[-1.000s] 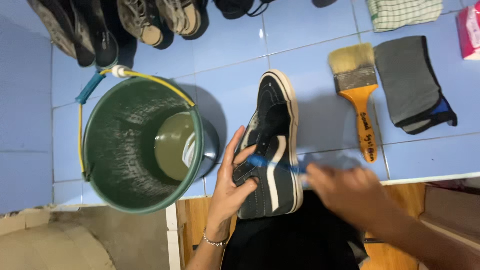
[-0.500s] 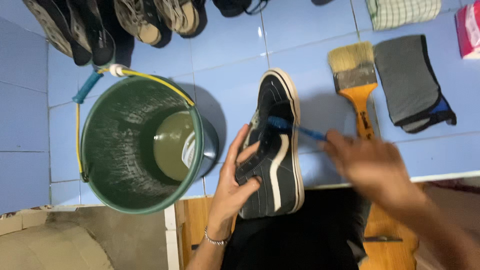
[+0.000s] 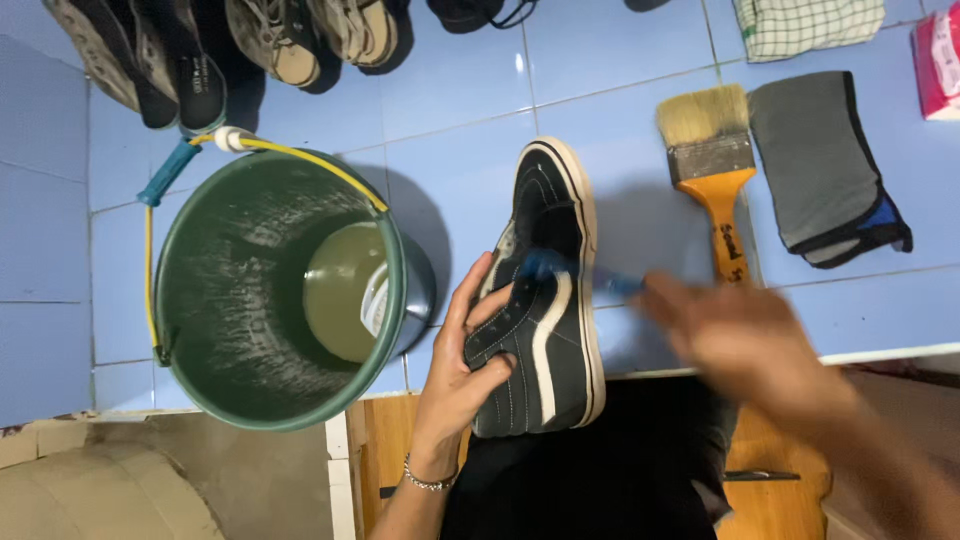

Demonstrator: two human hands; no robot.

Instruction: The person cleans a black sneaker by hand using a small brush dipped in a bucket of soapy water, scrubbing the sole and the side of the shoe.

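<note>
A: Where is there room on the floor?

B: The blue tiles point(image 3: 470, 90) lie bare between the bucket point(image 3: 240, 290) and the shoe point(image 3: 545, 300), and again between the shoe and the paintbrush point(image 3: 712, 170). The tiled step ends in an edge just under the right hand point(image 3: 750, 340); wood lies below it. A row of other shoes point(image 3: 230, 50) lines the top edge.

A: How do the hands sit?

B: The left hand point(image 3: 465, 365) comes up from below, wrist bent, fingers wrapped on the shoe's laced side, clamping it. The right hand is blurred; it grips a blue brush point(image 3: 560, 268) whose head touches the shoe's upper near the laces.

A: And the shoe itself?

B: Dark, with a white stripe and white sole, it lies toe pointing away, its heel over the person's dark lap, just right of the bucket.

A: Any packages or cloths?

B: 1 pink package point(image 3: 940, 60) sits at the right edge, a checked cloth point(image 3: 810, 25) at the top, and a folded grey cloth point(image 3: 825, 170) touches the paintbrush's right side. The green bucket holds murky water.
</note>
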